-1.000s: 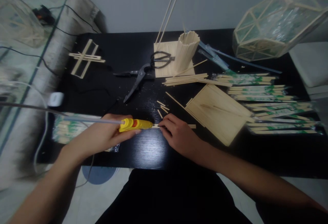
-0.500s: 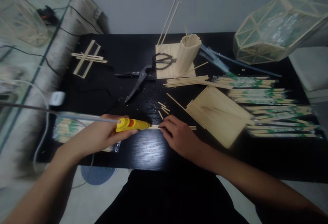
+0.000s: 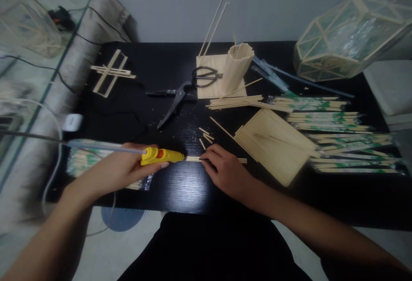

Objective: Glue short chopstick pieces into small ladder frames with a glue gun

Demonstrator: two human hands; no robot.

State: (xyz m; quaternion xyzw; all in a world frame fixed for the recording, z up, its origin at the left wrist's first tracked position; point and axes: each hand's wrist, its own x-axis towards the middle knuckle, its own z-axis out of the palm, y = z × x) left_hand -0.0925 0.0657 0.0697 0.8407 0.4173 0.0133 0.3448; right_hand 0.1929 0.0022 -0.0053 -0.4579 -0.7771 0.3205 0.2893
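Observation:
My left hand is closed around a yellow hot glue gun, a clear glue stick poking from its back. The gun's tip points right, at the left end of some thin wooden sticks lying on the black table. With fingertips pressed together, my right hand pinches these sticks near their middle; their right ends show beyond the hand. Just above it lie several short cut stick pieces. How many sticks the right fingers hold is hidden.
Black scissors lie behind, by a stick-built base with a round stick holder. To the right are a square wooden panel and several wrapped chopstick packs. A crossed stick frame sits back left; a geometric glass-like frame stands back right.
My left hand has drawn the glue gun slightly left, so more of the sticks' left end shows. My right hand keeps its place on the sticks.

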